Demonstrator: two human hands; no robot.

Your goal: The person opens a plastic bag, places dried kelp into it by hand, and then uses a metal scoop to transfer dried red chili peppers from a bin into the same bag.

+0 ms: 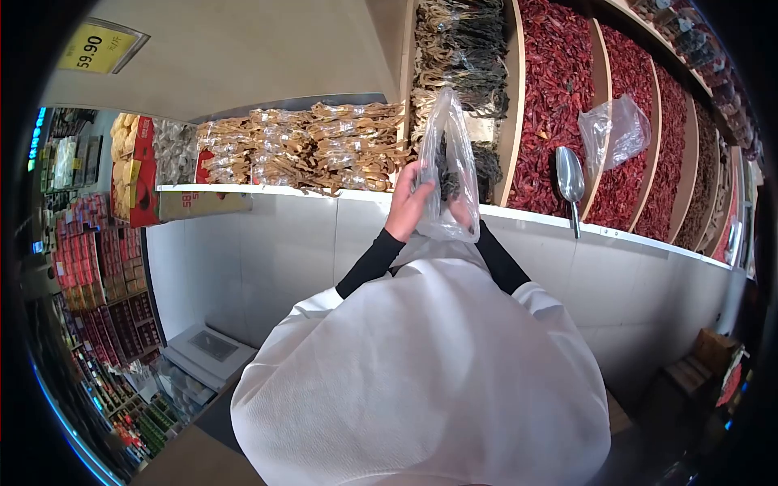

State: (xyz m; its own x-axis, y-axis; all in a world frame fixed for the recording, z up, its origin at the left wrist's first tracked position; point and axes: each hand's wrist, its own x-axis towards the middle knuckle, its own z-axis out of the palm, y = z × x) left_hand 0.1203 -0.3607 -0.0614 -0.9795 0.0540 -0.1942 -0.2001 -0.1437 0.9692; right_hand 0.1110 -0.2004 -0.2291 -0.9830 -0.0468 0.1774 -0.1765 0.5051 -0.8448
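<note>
A clear plastic bag (463,166) stands up in front of me at the bin edge, its top narrow and raised. My left hand (408,204) grips the bag's left side, thumb toward the middle. Through the plastic, on the right, shows my right hand (463,212); its fingers are blurred by the film. Something dark appears through the bag, but whether it lies inside or behind cannot be told. Just beyond are bundles of dark dried strips (474,40) in a wooden-sided bin, with a pale label partly covered by the bag.
Right of the bag, bins hold dried red chilies (551,89). A metal scoop (570,174) rests there, handle over the white ledge (632,237), near another crumpled plastic bag (624,130). Wrapped brown dried bundles (308,146) lie left. A price sign (97,47) hangs upper left.
</note>
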